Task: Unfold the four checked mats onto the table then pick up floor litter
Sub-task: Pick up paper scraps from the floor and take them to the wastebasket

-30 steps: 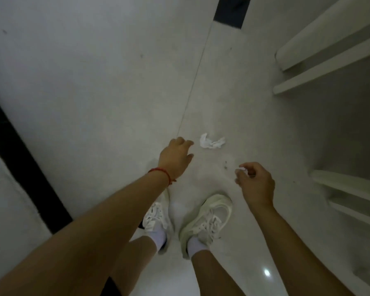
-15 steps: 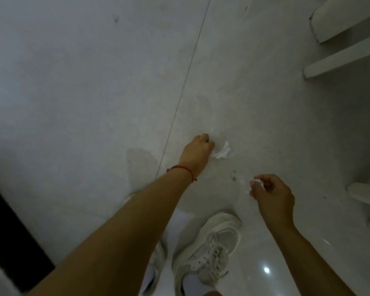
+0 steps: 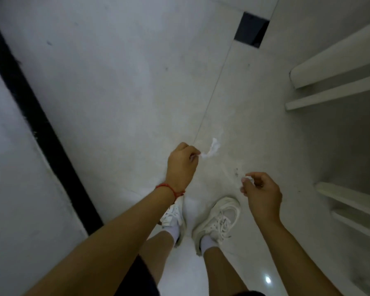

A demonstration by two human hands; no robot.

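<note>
The left hand (image 3: 181, 165) has its grip closed on one end of a white tissue piece (image 3: 212, 149), thumb & fingers pinching it; the rest of the piece sticks out to the right, above the pale floor (image 3: 115, 92). The right hand (image 3: 262, 194) has its grip closed too, on a small white scrap (image 3: 247, 179) between the fingertips. A red string (image 3: 169, 190) goes around the left wrist. Below the hands are two white shoes (image 3: 217, 221). A black strip (image 3: 36, 116) crosses the floor on the left. White furniture legs (image 3: 333, 92) stand on the right, well apart from the hands.
</note>
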